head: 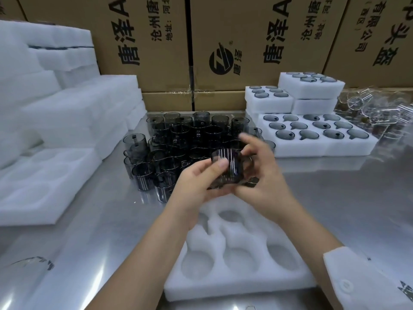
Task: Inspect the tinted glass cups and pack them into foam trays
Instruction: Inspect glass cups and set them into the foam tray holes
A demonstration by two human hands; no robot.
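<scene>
Both hands meet at frame centre around one tinted glass cup [228, 168]; the left hand [194, 189] curls under it with the thumb pressed on its wall; the right hand [263, 175] grips its right side, fingers blurred; the cup sits tilted between them, above a foam tray [223, 285] at lower centre; more dark cups [190, 139] cluster behind on the steel table [335, 198]; filled trays [321, 149] lie upper right.
</scene>
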